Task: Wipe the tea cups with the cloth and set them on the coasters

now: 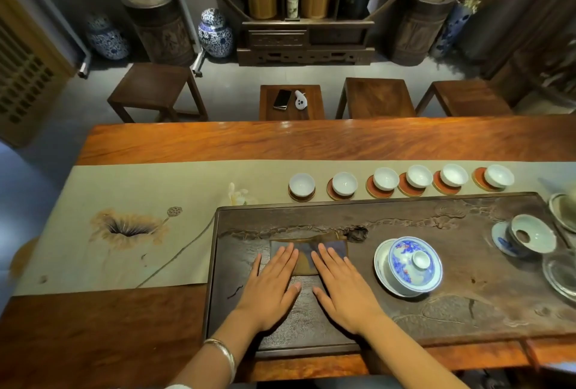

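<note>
Pressing hands: the left hand (pixel 270 287) and the right hand (pixel 344 290) lie flat side by side, fingers straight and close together, fingertips resting on the cloth (pixel 307 253); neither grips anything.
Left wrist: a silver bangle (pixel 225 352) circles it.
Cloth: a folded dark blue-and-brown square lying flat on the tea tray (pixel 467 320), near the tray's left half.
Tea tray: a dark carved wooden slab sitting on the table (pixel 93 335), its left edge overlapping the runner (pixel 124 264).
Lidded bowl: a blue-and-white gaiwan (pixel 410 265) on its saucer, lid on, just right of the right hand; its contents are hidden.
Strainer bowl: a pale bowl (pixel 531 237) with a hole in its base, resting on a blue-and-white dish at the tray's right end; nothing shows inside.
Glass vessel: a clear one (pixel 561 273) at the right edge, partly cut off; contents cannot be told.
Tea cups: six white cups (pixel 386 179) in a row on the runner just beyond the tray, all upright and apparently empty.
Coasters: each cup sits on a round reddish coaster (pixel 378 192), most cups off-centre toward the far right side.
Stool beyond table: a phone (pixel 282 99) and a small white device (pixel 301 99) lie side by side.
</note>
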### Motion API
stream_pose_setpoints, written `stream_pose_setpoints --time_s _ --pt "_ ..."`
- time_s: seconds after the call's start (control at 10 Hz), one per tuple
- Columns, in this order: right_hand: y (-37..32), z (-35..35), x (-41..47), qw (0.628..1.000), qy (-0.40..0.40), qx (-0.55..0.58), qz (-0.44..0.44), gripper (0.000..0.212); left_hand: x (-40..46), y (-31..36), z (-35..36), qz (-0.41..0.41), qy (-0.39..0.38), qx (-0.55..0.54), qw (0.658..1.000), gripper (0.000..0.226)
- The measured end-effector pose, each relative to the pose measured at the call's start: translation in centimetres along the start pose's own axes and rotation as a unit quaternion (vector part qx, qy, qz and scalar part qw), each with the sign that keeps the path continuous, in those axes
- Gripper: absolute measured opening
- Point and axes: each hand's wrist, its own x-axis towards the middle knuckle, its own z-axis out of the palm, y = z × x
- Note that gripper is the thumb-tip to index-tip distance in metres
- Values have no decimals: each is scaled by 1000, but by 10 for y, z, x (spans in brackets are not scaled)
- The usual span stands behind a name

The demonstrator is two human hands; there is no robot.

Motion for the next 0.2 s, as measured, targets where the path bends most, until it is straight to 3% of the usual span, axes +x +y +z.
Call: stream_pose_setpoints --time_s 0.2 --pt "-4 -54 1 998 7 56 25 59 -1 4 -59 22 -11 -36 999 61"
